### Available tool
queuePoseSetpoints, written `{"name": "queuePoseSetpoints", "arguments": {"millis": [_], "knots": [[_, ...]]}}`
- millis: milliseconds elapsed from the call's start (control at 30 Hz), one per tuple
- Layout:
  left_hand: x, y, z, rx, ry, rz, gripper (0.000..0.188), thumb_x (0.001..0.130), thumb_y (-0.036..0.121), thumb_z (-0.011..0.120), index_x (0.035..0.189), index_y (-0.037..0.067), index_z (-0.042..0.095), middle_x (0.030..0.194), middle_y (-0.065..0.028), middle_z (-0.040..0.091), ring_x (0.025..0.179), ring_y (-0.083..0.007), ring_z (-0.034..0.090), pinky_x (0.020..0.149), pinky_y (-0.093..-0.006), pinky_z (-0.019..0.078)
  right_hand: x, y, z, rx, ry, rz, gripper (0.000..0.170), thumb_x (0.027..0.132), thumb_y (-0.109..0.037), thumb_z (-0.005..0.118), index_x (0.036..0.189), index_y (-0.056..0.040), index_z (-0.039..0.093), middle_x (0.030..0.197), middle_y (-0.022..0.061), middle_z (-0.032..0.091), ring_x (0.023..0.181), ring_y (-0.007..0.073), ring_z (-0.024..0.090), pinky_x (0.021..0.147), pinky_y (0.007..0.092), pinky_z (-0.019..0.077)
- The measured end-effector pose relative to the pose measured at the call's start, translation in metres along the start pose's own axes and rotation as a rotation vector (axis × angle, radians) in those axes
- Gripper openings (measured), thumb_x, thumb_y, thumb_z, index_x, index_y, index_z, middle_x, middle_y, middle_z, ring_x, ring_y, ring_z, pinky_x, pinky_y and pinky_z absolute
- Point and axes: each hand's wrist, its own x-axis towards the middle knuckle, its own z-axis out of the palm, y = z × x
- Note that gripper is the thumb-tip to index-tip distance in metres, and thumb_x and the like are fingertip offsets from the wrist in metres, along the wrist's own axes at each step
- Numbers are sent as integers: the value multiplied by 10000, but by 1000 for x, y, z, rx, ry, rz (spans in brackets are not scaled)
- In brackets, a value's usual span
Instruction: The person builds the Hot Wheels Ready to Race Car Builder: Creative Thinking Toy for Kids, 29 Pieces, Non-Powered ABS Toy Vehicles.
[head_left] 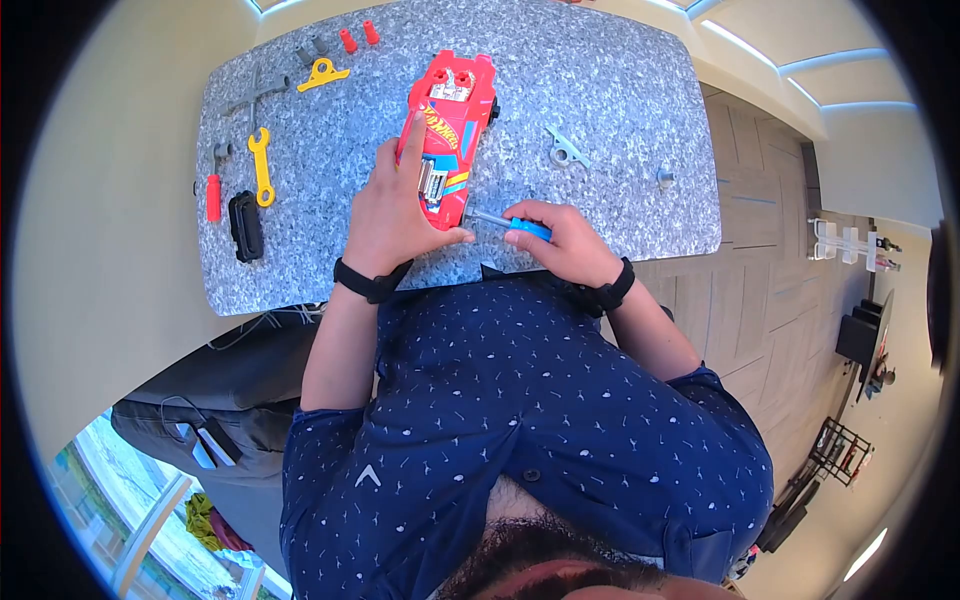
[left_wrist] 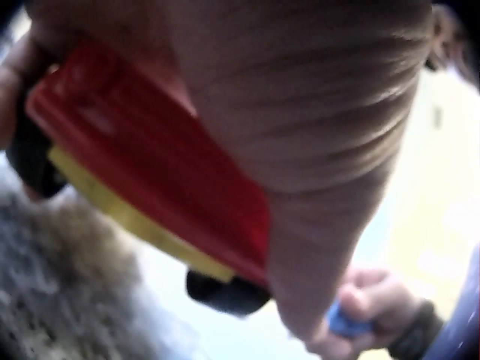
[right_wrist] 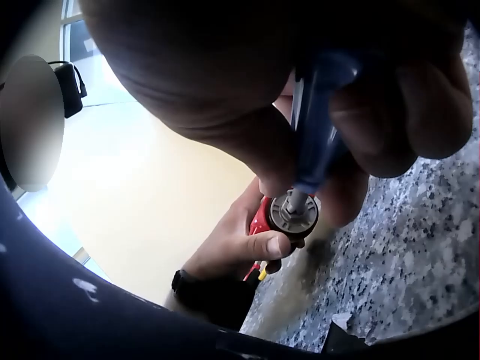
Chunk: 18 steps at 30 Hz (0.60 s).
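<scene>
A red toy car [head_left: 447, 140] with "Hot Wheels" lettering lies on the speckled table. My left hand [head_left: 385, 200] grips its near end, fingers along one side and thumb at the rear. In my right hand [head_left: 570, 245] I hold a screwdriver [head_left: 530, 229] by its blue handle, its shaft pointing left toward the car. The right wrist view shows the shaft tip at the centre of a grey wheel hub [right_wrist: 294, 214]. Yellow trim [left_wrist: 135, 214] and black wheels [left_wrist: 225, 292] show along the car's lower side in the left wrist view.
Left on the table [head_left: 620, 120] lie a yellow wrench [head_left: 261, 168], a black oblong part [head_left: 244, 227], a red-handled tool [head_left: 214, 195] and a grey cross-shaped piece [head_left: 258, 97]. Farther back are a yellow piece [head_left: 322, 75] and red pegs [head_left: 348, 40]. Rightward sits a light grey part [head_left: 567, 148].
</scene>
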Motion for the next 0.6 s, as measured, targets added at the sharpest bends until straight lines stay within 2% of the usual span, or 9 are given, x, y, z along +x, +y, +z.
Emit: {"name": "queuePoseSetpoints", "arguments": {"millis": [133, 233, 333, 433, 500, 600], "knots": [[-1, 1, 4, -24, 11, -5, 1589, 513, 497, 1079, 1775, 136, 183, 1513, -246, 503, 1309, -468, 653, 976, -526, 632, -3, -9, -12, -178, 17, -37, 206, 1011, -184, 761, 1149, -38, 712, 978, 193, 740, 916, 415, 733, 824, 460, 560], [0, -1, 4, -25, 3, 9, 1549, 529, 454, 1074, 1774, 153, 203, 1524, -246, 501, 1319, -467, 645, 981, -525, 630, -9, 5, -27, -136, 217, -20, 183, 994, -163, 765, 1114, -50, 685, 917, 193, 709, 870, 430, 712, 803, 473, 553], [-1, -3, 4, 10, -16, 17, 1495, 554, 394, 1063, 1775, 194, 223, 1568, -252, 484, 1356, -475, 612, 1014, -539, 614, -14, 26, -60, -338, 539, 137, 257, 965, -179, 808, 1161, -49, 704, 1001, 204, 722, 942, 418, 719, 828, 483, 556], [-2, -7, 8, 71, -19, 48, 1450, 569, 337, 1049, 1773, 243, 247, 1622, -251, 456, 1394, -483, 566, 1063, -557, 587, -25, 45, -99, -651, 806, 21, 365, 936, -201, 849, 1234, -34, 723, 1153, 225, 716, 1052, 418, 709, 889, 486, 564], [-2, -3, 3, 44, -88, 7, 1425, 570, 302, 1040, 1769, 265, 270, 1655, -243, 436, 1416, -490, 532, 1101, -569, 563, -37, 69, -120, -705, 830, 158, 441, 920, -218, 868, 1288, -24, 723, 1231, 238, 693, 1111, 431, 694, 934, 490, 565], [0, -7, -1, -16, -123, 67, 1363, 583, 247, 1018, 1756, 270, 323, 1706, -226, 397, 1438, -486, 501, 1157, -565, 520, -51, 102, -139, -744, 845, 304, 509, 911, -246, 880, 1343, -26, 728, 1305, 262, 676, 1155, 457, 689, 984, 499, 566]]}}
